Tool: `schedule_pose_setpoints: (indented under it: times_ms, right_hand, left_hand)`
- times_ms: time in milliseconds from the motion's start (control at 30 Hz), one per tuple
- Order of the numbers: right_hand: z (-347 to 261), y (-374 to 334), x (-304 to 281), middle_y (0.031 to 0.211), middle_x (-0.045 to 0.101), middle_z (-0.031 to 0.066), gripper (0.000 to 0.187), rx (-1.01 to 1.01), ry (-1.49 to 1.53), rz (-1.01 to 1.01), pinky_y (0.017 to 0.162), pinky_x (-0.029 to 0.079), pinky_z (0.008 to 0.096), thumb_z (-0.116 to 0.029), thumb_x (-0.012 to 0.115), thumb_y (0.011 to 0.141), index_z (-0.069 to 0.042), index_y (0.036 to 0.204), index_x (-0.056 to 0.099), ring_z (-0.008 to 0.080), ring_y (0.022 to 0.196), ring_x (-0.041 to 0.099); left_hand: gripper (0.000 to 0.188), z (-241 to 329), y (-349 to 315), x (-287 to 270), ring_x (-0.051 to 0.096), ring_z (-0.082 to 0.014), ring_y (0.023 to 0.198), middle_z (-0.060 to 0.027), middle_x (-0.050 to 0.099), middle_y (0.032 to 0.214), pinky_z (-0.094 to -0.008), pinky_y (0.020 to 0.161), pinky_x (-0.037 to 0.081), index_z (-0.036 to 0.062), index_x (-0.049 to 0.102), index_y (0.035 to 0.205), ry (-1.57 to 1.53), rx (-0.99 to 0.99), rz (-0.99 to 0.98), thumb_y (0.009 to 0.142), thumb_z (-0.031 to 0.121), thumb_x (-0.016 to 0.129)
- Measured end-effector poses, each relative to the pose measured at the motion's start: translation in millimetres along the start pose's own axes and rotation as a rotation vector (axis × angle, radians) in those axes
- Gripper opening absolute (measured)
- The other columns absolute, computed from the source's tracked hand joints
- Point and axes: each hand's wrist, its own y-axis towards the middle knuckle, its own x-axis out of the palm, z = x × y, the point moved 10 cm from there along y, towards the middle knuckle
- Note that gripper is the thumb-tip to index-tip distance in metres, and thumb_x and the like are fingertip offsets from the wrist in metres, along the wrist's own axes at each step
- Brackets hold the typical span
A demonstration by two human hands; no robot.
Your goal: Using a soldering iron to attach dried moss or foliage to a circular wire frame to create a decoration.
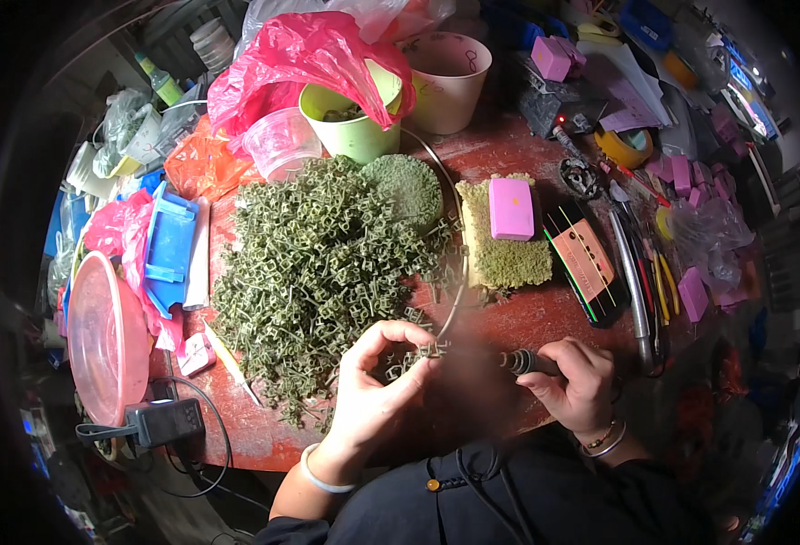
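Observation:
A large heap of small grey-green angular pieces (323,272) covers the left middle of the table. My left hand (373,381) is at the heap's near edge, thumb and forefinger pinching one such small piece (434,350). A few more pieces show inside the curl of its fingers. To the right, my right hand (582,381) is wrapped round a dark cylindrical tool (536,362) with a ridged end pointing left. Between the hands a brownish blur hides the tool's tip, so contact with the piece cannot be made out.
Behind the heap stand a green bucket (350,132) and a white bucket (445,86), with a pink bag (300,64) over the green one. A grey cable (462,263) bends toward my hands. A sponge-like block (509,259) carries a pink block (512,209). Hand tools (632,272) lie right.

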Motion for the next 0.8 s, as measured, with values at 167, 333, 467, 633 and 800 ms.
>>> schedule_pose_setpoints:
  times_ms: [167,333,467,633,800]
  right_hand:
    - [1.6,-1.4,2.6,0.060,0.052,0.0028,0.040,0.007,-0.011,-0.012,0.043,0.040,0.0316,-0.041,0.077,0.082,-0.005,0.079,0.058,0.0165,0.045,0.052]
    - [2.0,-1.1,3.9,0.060,0.052,0.0030,0.040,0.011,-0.010,-0.020,0.043,0.040,0.0321,-0.041,0.077,0.082,-0.005,0.079,0.058,0.0172,0.045,0.052]
    - [2.2,-1.3,4.1,0.060,0.052,0.0033,0.041,0.028,-0.013,-0.032,0.043,0.040,0.0325,-0.041,0.077,0.082,-0.005,0.078,0.058,0.0174,0.045,0.051]
    - [4.2,-1.9,1.4,0.059,0.050,0.0036,0.042,0.060,0.025,-0.016,0.043,0.039,0.0325,-0.041,0.077,0.083,-0.005,0.077,0.058,0.0183,0.045,0.051]
    - [28.0,3.0,-19.9,0.059,0.049,0.0086,0.039,0.151,-0.244,0.110,0.045,0.039,0.0350,-0.039,0.074,0.086,-0.004,0.079,0.059,0.0252,0.049,0.052]
  left_hand:
    - [0.018,2.1,-0.5,1.9,0.061,-0.0071,0.071,-0.0039,0.062,0.088,-0.0165,0.050,0.046,0.0022,0.058,0.100,0.001,0.010,-0.011,0.086,-0.001,0.069]
    - [0.018,0.9,-0.8,0.9,0.061,-0.0076,0.072,-0.0038,0.062,0.089,-0.0171,0.053,0.046,0.0020,0.058,0.100,-0.003,-0.003,-0.006,0.086,-0.001,0.069]
    - [0.018,1.9,-0.4,0.1,0.061,-0.0081,0.074,-0.0035,0.062,0.090,-0.0175,0.056,0.047,0.0021,0.059,0.100,0.019,0.020,-0.004,0.086,-0.001,0.069]
    - [0.018,2.9,-1.3,0.6,0.061,-0.0084,0.074,-0.0033,0.062,0.090,-0.0180,0.056,0.048,0.0025,0.059,0.099,0.010,0.003,-0.003,0.085,-0.002,0.069]
    - [0.019,2.1,-4.3,-5.1,0.061,-0.0090,0.079,-0.0035,0.062,0.093,-0.0202,0.063,0.050,0.0023,0.060,0.099,0.037,0.002,0.019,0.084,-0.005,0.069]
